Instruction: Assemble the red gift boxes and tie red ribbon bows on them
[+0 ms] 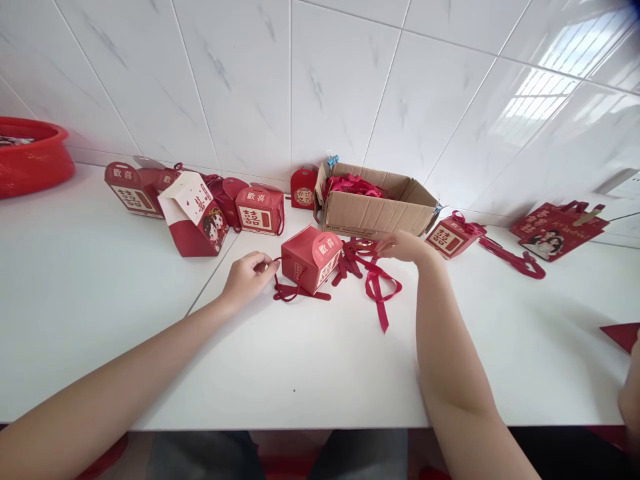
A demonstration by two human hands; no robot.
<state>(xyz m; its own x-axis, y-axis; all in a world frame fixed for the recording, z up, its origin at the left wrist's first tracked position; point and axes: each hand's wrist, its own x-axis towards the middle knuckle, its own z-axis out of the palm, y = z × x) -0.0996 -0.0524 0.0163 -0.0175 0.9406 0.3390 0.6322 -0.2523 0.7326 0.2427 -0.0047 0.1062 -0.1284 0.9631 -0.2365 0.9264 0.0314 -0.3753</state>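
A small red gift box (311, 259) stands on the white table (310, 373) in front of me. My left hand (249, 275) is closed in a pinch on the red cord (286, 291) that hangs from the box's left side. On the other side of the box, my right hand (403, 246) is closed on a dark red ribbon (379, 283), which trails in loops down onto the table. More ribbon pieces (350, 263) lie between the box and that hand.
An open cardboard carton (373, 210) with red ribbons stands behind the box. Several finished red boxes (195, 210) line the tiled wall at the left, one (453, 237) at the right. A red basin (30, 157) sits far left, flat red cards (557, 230) far right.
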